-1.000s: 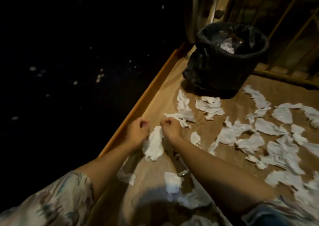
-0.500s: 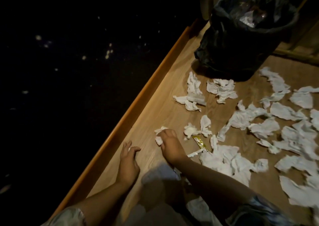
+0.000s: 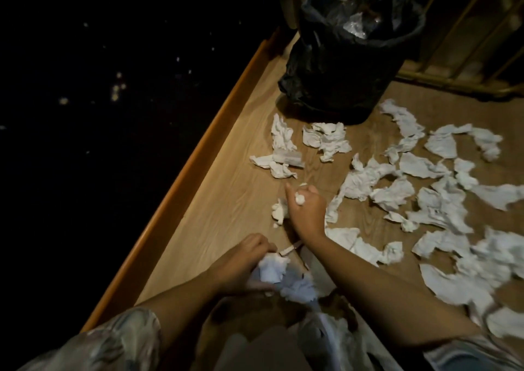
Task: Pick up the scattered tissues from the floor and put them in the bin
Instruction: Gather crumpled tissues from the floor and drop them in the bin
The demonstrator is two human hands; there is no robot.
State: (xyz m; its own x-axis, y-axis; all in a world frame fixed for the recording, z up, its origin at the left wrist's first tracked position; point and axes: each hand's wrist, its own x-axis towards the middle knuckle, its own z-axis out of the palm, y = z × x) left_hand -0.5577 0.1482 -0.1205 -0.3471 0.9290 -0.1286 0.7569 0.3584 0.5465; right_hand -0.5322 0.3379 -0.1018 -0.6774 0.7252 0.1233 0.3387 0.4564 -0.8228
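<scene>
Right hand: the right hand (image 3: 307, 209) is curled round a small tissue wad (image 3: 299, 199), likely gathering several before one trip to the bin.
Left hand: the left hand (image 3: 243, 260), nearer, clutches a bunched tissue (image 3: 272, 268), seemingly stockpiling.
Loose piece: one crumpled scrap (image 3: 279, 213) lies just left of the right hand.
Tissues: well over a dozen tissues (image 3: 442, 203) litter the wood floor (image 3: 226, 200) to the right; an exact count is unclear.
Bin: one black-lined bin (image 3: 351, 59) stands at the far edge, within reach of the mess.

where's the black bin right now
The black bag-lined bin stands at the head view's top right, on the wooden floor, just beyond the nearest crumpled white tissues.
</scene>
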